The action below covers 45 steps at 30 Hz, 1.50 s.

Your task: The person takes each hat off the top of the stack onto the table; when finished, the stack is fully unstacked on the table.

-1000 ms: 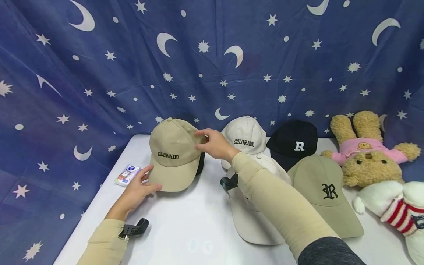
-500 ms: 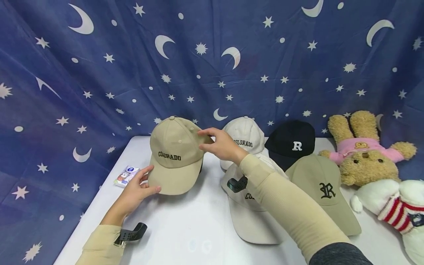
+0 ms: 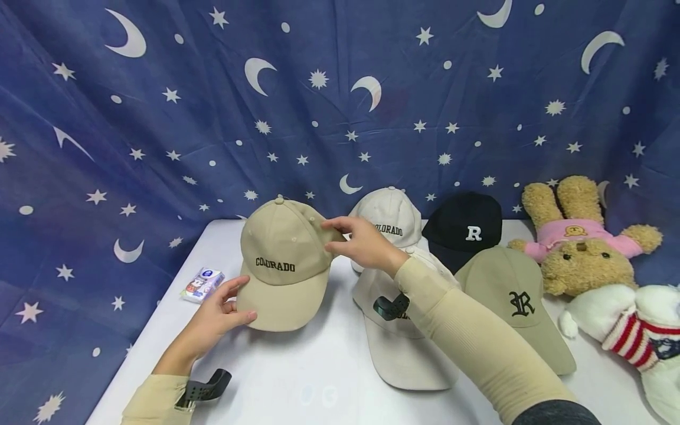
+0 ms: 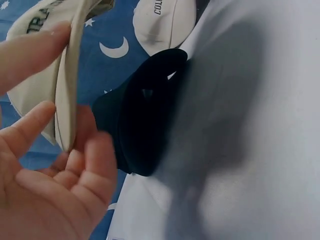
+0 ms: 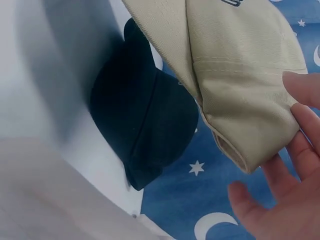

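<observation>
A beige baseball cap (image 3: pixel 284 242) lettered COLORADO is held up between both hands, its brim toward me. My left hand (image 3: pixel 215 316) pinches the left side of the brim, thumb on one face and fingers on the other. At the crown's right side, my right hand (image 3: pixel 366 239) grips the fabric between thumb and fingers. Both wrist views show a dark cap (image 4: pixel 132 115) sitting on the table, apart from the beige one. From the head view the beige cap hides it.
To the right are two off-white caps, the rear one (image 3: pixel 385 212) and the front one (image 3: pixel 406 360), a black R cap (image 3: pixel 462 221) and an olive cap (image 3: pixel 504 283). Beyond lie a teddy bear (image 3: pixel 589 271) and a white plush toy (image 3: pixel 600 313). A tissue pack (image 3: pixel 202 284) sits at left.
The beige cap has come up off the dark cap and a little toward me, both hands moving with it. The dark edge that showed at its right is now hidden.
</observation>
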{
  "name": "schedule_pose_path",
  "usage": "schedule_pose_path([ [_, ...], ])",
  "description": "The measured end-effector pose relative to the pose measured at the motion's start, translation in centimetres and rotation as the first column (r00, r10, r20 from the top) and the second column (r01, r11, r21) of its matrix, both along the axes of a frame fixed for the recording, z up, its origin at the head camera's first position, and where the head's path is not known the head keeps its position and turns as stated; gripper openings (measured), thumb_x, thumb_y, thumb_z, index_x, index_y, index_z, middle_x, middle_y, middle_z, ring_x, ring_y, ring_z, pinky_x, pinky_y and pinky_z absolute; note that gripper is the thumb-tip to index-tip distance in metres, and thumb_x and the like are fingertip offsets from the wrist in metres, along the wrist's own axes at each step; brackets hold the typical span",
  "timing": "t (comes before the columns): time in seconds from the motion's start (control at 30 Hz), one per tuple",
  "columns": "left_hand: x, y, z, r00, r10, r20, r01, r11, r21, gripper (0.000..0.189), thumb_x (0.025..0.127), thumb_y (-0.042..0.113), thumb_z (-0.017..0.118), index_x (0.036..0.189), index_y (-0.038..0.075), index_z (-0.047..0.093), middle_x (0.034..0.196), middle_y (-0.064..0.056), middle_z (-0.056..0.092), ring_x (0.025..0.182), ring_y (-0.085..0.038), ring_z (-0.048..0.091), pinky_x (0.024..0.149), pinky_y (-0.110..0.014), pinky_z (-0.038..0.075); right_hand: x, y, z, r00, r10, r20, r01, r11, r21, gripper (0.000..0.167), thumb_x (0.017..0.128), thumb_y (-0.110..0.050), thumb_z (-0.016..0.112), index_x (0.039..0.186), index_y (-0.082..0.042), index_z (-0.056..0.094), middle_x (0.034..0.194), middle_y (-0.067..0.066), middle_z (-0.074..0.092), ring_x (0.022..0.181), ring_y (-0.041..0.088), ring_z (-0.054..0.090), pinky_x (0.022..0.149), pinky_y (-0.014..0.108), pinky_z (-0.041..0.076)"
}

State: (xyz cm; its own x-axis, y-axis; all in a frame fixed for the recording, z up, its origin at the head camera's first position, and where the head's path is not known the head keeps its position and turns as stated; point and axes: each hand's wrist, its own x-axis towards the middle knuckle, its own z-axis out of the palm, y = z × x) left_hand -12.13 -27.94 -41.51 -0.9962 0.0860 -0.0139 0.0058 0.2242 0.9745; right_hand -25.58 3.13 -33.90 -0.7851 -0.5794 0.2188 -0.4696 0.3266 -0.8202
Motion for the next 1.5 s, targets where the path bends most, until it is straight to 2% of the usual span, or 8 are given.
schedule_pose_path([
  [0.1,0.2,0.1,-0.1,1.000,-0.003,-0.018,0.003,1.000,-0.017,0.076,0.084,-0.005,0.074,0.148,-0.008,0.033,0.138,-0.031,0.042,0.101,-0.012,0.059,0.080,-0.024,0.053,0.3,0.4,-0.2,1.000,0.005,0.016,-0.005,1.000,-0.018,0.044,0.089,-0.010,0.071,0.131,-0.001,0.063,0.132,0.011,0.062,0.113,0.025,0.062,0.095,0.034,0.050],
  [0.27,0.8,0.1,-0.3,1.000,-0.029,0.012,0.029,0.999,-0.012,0.077,0.083,-0.006,0.074,0.148,-0.006,0.033,0.146,-0.029,0.034,0.090,-0.014,0.062,0.073,-0.025,0.053,1.0,1.0,-0.4,1.000,0.006,-0.003,-0.006,1.000,-0.013,0.042,0.087,-0.010,0.071,0.128,-0.001,0.066,0.124,0.010,0.066,0.106,0.023,0.064,0.088,0.029,0.052],
  [0.5,1.4,0.6,-0.4,0.999,-0.035,-0.015,0.034,0.999,-0.032,0.075,0.081,-0.007,0.076,0.145,-0.008,0.036,0.128,-0.028,0.046,0.091,-0.014,0.060,0.073,-0.025,0.054,1.8,1.5,-1.0,1.000,0.010,0.024,-0.010,1.000,-0.013,0.041,0.086,-0.011,0.073,0.126,-0.004,0.067,0.110,0.007,0.068,0.092,0.018,0.064,0.068,0.029,0.053],
  [0.67,1.7,0.8,-0.6,0.998,-0.058,0.007,0.058,0.998,-0.011,0.075,0.081,-0.007,0.075,0.144,-0.007,0.036,0.137,-0.029,0.039,0.083,-0.013,0.059,0.069,-0.024,0.052,2.1,1.9,-1.5,1.000,0.025,-0.017,-0.025,1.000,-0.013,0.042,0.086,-0.009,0.073,0.127,-0.002,0.066,0.116,0.008,0.068,0.090,0.016,0.064,0.074,0.028,0.053],
  [0.93,1.9,0.8,-1.3,0.996,-0.080,-0.028,0.080,0.997,-0.004,0.070,0.082,-0.009,0.073,0.141,-0.015,0.036,0.112,-0.020,0.056,0.084,-0.014,0.065,0.072,-0.027,0.057,2.6,1.9,-2.5,0.998,0.062,0.012,-0.062,0.998,0.014,0.046,0.086,-0.005,0.073,0.130,0.001,0.064,0.125,0.011,0.066,0.090,0.014,0.065,0.078,0.026,0.051],
  [1.07,2.0,0.7,-1.7,0.994,-0.104,-0.025,0.104,0.995,0.006,0.071,0.084,-0.009,0.072,0.143,-0.016,0.033,0.112,-0.021,0.057,0.086,-0.014,0.066,0.073,-0.027,0.057,2.8,1.9,-2.8,0.998,0.057,-0.009,-0.056,0.998,0.008,0.045,0.086,-0.005,0.072,0.130,0.000,0.064,0.125,0.009,0.066,0.101,0.021,0.064,0.085,0.033,0.052],
  [1.23,2.0,0.5,-1.9,0.992,-0.124,-0.001,0.124,0.992,0.014,0.073,0.085,-0.007,0.072,0.144,-0.015,0.031,0.112,-0.019,0.056,0.086,-0.013,0.065,0.072,-0.027,0.057,3.1,1.8,-2.6,0.997,0.074,0.017,-0.073,0.995,-0.073,0.044,0.087,-0.001,0.071,0.130,0.003,0.062,0.126,0.013,0.065,0.116,0.029,0.061,0.097,0.045,0.050],
  [1.5,2.3,0.6,-2.0,0.984,-0.176,0.038,0.176,0.984,0.000,0.073,0.086,-0.004,0.072,0.144,-0.014,0.029,0.113,-0.019,0.056,0.088,-0.015,0.066,0.072,-0.026,0.055,3.4,1.8,-2.0,1.000,0.009,0.002,-0.009,0.999,-0.032,0.039,0.089,-0.001,0.063,0.127,-0.006,0.068,0.123,0.006,0.067,0.100,0.018,0.068,0.084,0.031,0.055],
])
